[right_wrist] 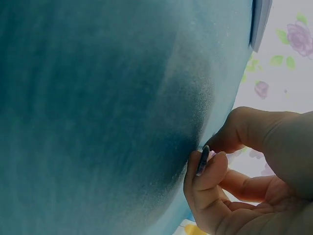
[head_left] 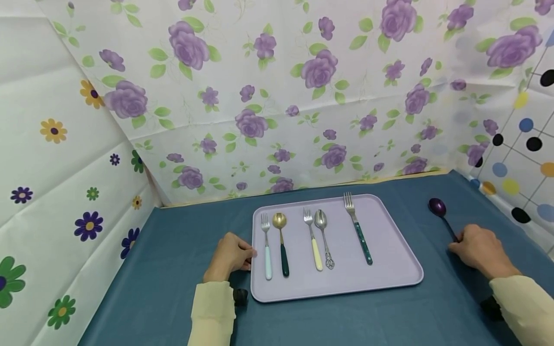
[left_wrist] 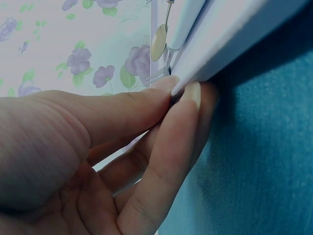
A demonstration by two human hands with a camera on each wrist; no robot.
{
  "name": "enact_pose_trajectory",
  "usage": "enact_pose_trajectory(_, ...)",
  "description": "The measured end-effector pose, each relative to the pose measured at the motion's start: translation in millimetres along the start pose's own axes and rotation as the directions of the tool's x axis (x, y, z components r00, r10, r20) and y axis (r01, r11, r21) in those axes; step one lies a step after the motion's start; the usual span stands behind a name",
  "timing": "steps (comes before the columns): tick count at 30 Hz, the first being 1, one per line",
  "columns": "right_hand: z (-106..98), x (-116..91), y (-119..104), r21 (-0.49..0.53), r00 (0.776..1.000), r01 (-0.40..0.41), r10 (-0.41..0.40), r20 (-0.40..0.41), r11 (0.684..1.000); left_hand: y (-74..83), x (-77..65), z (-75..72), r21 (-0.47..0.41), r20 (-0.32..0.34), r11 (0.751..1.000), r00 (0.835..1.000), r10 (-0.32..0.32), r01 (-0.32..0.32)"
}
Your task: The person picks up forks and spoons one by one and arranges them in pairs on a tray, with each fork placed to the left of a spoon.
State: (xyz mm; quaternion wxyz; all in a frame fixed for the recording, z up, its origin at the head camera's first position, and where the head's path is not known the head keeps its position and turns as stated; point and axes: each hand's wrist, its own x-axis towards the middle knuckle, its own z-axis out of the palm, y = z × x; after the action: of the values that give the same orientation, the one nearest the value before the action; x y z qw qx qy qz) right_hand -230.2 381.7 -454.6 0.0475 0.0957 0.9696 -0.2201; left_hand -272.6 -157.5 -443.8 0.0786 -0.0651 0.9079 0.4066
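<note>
A lilac tray (head_left: pixel 298 283) lies on the blue-covered table, its left rim pinched between the thumb and fingers of my left hand (head_left: pixel 231 254). On it rest a light-blue-handled fork (head_left: pixel 268 262), a gold spoon with a dark green handle (head_left: pixel 283 259), a yellow-handled fork (head_left: pixel 317 252), a silver spoon with an ornate handle (head_left: pixel 325 240) and a green-handled fork (head_left: pixel 361 240). To the right of the tray, my right hand (head_left: pixel 480 250) pinches the handle of a purple spoon (head_left: pixel 437 206). In the right wrist view only that spoon's handle end (right_wrist: pixel 203 160) shows between the fingers.
The blue tablecloth (head_left: pixel 186 240) extends around the tray. A floral sheet (head_left: pixel 259 110) hangs behind the table, with a flower-patterned sheet (head_left: pixel 52 192) at left and a dotted sheet (head_left: pixel 525 158) at right.
</note>
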Motion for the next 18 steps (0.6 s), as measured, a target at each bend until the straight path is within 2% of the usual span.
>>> enact_pose_trajectory(8, -0.9, 0.0, -1.3, 0.001, 1.0, -0.018, 0.018, 0.024, 1.0, -0.9, -0.3, 0.1, 0.009, -0.008, 1.0, 1.0, 0.006, -0.006)
enact_pose_trajectory(18, 1.7, -1.4, -2.8, 0.006, 1.0, 0.013, -0.013, 0.013, 1.0, -0.2, -0.9, 0.0, 0.007, -0.005, 1.0, 1.0, 0.022, -0.022)
